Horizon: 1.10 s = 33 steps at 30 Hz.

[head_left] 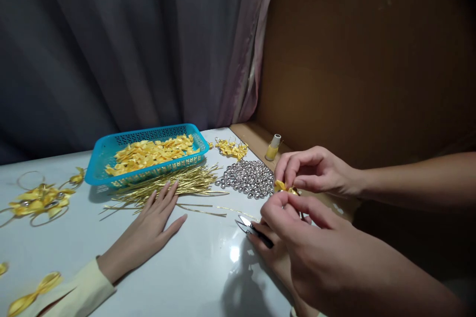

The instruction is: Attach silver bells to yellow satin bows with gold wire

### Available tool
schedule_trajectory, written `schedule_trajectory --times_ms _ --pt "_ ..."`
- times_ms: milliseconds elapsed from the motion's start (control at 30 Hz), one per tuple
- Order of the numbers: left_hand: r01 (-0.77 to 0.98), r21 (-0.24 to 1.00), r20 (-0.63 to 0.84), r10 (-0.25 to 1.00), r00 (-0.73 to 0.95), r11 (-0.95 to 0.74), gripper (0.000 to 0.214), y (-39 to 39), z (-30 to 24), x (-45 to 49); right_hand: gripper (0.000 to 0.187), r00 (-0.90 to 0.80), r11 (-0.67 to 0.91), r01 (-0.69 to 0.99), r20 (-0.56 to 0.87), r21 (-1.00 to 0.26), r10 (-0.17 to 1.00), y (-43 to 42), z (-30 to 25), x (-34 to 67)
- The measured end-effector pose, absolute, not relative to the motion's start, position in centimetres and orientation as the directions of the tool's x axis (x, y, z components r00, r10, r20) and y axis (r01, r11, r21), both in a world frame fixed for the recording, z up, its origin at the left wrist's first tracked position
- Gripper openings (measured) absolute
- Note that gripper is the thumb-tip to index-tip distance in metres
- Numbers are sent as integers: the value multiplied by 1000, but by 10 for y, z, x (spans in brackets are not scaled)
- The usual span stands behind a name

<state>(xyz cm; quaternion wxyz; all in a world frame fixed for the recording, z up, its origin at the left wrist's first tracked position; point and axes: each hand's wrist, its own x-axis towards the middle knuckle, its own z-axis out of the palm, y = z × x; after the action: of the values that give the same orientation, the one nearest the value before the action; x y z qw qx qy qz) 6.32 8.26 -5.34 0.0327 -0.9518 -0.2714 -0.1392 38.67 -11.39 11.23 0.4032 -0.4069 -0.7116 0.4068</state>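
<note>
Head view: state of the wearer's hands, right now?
Left hand: open, fingers over the gold ties.
Right hand: holding the snips, partly hidden.

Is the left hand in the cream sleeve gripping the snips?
No, the left hand lies palm-down with its fingers over the gold wires, apart from the snips.

Glossy white table (186, 270): blue basket (95, 174), gold wires (195, 181) in front, silver beads (249, 178), yellow ribbon pieces (39, 194).
</note>
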Motion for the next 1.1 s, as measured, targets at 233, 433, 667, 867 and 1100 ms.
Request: schedule_trajectory --times_ms 233,433,667,867,1100 --pt "532 -7 253 514 820 -847 68 84 -54 62 11 -381 376 200 281 -905 881 -113 113 386" --pt "531 -3 272 511 816 -847 66 82 -52 64 15 -319 376 218 298 -901 900 -117 110 383" --pt "532 1 258 515 818 -847 67 81 -51 64 14 -351 396 236 302 -887 886 -119 110 383" --pt "540 9 249 525 814 -842 67 80 -48 64 6 -407 350 269 224 -897 886 -119 115 383" --pt "548 6 230 535 813 -836 68 81 -50 64 10 -446 173 244 48 -954 894 -115 116 387"
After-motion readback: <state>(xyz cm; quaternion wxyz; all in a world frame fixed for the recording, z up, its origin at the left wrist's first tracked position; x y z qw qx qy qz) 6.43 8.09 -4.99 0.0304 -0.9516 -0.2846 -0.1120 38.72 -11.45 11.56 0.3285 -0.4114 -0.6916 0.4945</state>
